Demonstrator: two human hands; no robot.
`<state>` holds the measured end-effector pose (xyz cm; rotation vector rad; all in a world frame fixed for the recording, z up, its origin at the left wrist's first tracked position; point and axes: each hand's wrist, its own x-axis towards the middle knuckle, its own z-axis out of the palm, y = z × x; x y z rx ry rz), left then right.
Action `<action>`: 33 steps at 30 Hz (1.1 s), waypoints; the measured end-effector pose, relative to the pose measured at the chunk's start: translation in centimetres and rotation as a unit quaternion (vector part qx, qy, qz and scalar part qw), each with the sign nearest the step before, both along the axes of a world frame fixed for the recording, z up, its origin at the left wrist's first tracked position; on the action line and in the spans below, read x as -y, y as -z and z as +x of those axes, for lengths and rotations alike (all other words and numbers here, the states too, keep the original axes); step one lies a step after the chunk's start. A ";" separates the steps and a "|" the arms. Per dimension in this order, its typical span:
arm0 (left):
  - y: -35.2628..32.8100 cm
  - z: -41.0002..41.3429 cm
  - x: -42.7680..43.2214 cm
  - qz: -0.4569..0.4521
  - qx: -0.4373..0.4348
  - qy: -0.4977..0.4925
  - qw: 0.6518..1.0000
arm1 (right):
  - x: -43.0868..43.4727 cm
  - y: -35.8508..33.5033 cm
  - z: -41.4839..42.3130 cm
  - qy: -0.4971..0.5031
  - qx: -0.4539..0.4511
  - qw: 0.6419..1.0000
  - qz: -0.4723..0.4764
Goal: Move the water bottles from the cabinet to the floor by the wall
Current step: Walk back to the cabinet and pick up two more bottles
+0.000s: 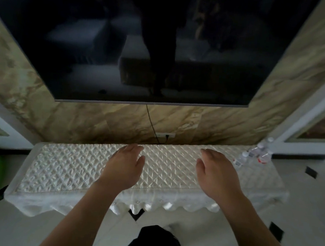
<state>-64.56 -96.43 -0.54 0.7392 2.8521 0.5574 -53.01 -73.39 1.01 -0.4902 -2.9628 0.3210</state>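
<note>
Water bottles [256, 153], small and of clear plastic, cluster at the far right end of the cabinet [68, 170], probably light, slippery and easily dented, best taken around the body, while left hand [125, 164] and right hand [216, 172] hover spread and empty

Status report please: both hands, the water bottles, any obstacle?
Left hand and right hand open, empty, over the cabinet cloth. Water bottles clustered at cabinet's right end by the wall; on top or floor unclear. No obstacle seen toward them.
</note>
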 end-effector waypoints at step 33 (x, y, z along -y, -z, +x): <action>4.6 -2.8 -37.8 -0.056 0.079 0.070 0.993 | -36.9 4.6 -0.3 0.064 0.078 0.992 -0.077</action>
